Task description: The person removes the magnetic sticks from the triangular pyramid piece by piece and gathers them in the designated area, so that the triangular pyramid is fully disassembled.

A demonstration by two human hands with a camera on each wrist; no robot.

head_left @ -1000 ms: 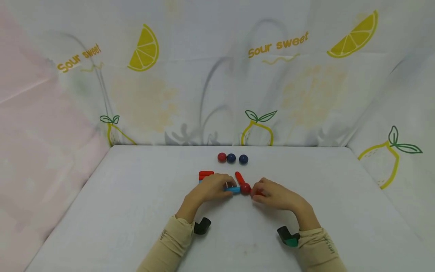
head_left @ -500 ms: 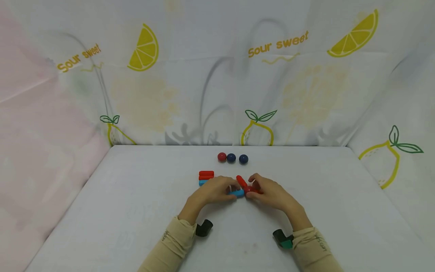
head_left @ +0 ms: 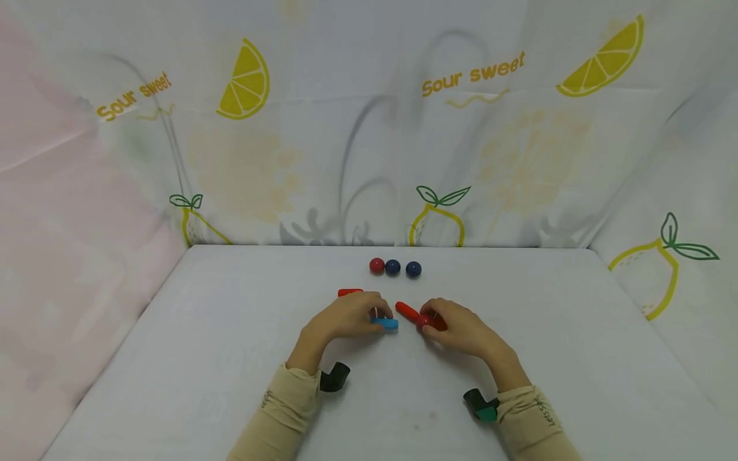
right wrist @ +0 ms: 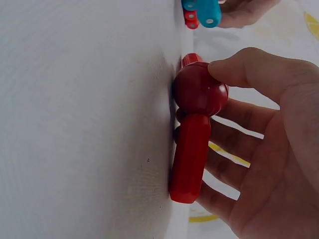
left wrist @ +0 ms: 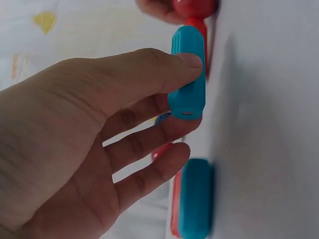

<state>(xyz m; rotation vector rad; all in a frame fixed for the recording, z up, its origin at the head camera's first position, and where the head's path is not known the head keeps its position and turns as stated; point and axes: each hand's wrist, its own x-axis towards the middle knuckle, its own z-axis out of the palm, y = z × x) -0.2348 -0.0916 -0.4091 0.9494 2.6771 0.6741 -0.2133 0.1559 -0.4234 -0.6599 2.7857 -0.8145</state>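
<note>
Head view: pinching a grooved blue rod (head_left: 391,324) narrowly in the left hand (head_left: 348,315) and, apart to the right of that grip, a red ball (head_left: 423,321) touching a red rod (head_left: 407,312) in the right hand (head_left: 461,328), opened only ball-wide, best to steady both lightly and level.

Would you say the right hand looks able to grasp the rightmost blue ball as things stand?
Probably not while it is occupied: the right hand is holding a red ball with two red sticks against it. Otherwise, the way to the rightmost blue ball looks free.
</note>
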